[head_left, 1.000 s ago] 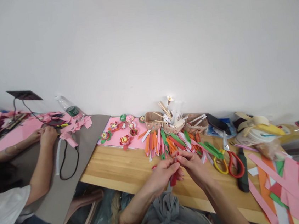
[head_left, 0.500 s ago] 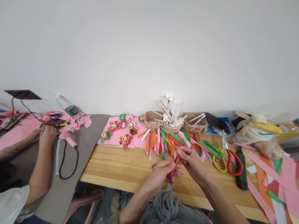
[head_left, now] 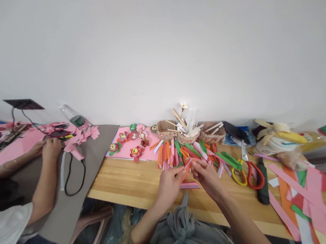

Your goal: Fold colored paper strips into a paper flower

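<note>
Between my two hands is a narrow orange paper strip, slanting up to the right. My left hand pinches its lower end. The fingers of my right hand are closed on the strip near its upper end. On the table just below the hands lies a pink folded strip. Right behind them spreads a pile of cut paper strips in orange, pink, green and white.
Folded paper flowers rest on a pink sheet at left. Small baskets stand by the wall. Scissors, a dark green bottle and larger paper strips lie right. A co-worker's hands handle pink paper at far left.
The dark pink piece held between my hands earlier is gone from them, and an orange strip is there instead. A pink folded strip now shows on the table below.
</note>
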{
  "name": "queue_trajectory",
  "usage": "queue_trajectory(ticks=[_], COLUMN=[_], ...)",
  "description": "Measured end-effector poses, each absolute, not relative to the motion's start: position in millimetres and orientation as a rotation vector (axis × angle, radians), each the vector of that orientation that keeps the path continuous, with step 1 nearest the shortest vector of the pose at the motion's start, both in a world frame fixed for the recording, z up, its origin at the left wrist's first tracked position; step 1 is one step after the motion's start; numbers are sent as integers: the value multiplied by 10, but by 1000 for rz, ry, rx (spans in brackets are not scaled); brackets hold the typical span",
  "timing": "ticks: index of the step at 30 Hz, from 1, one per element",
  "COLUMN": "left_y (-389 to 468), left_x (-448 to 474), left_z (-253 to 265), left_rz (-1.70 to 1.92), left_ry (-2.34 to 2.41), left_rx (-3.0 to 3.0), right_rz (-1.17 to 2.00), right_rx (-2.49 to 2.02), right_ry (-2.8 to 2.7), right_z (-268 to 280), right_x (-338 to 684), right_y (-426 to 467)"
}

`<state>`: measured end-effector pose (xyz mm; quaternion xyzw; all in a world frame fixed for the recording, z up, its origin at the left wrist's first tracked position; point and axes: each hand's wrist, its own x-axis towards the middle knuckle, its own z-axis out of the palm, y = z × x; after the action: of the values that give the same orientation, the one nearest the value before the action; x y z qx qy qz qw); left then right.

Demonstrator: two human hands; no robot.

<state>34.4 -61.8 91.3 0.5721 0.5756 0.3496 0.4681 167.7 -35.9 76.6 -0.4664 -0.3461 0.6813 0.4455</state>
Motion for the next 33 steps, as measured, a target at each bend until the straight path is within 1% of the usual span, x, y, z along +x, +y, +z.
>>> queue_trajectory(ticks=[5,11,15,21,27,33], left_y=[-544,-499,-455,-436,-547,-691], left_x=[270,201,185,38,-185,-201], left_z=[954,1087,1060,676,216,-92], left_rz=[768,726,717,679,687,689], left_ry=[1335,1377,1408,1446,1519,1548], left_rx=[1459,1542,1547,1384,1208,1083], right_rz=[1766,1687,1617,1454,1127,869], right_rx=[-1106,-1114,-1148,-1230,-1230,-1215], right_ry=[-927,-1027,-1164,-1560,-2113,-2428], right_z=[735,672,645,410,18,-136], right_x=[1687,1626,1617,1673,1761,1717], right_y=[-386,-321,-305,-311,-321,-331])
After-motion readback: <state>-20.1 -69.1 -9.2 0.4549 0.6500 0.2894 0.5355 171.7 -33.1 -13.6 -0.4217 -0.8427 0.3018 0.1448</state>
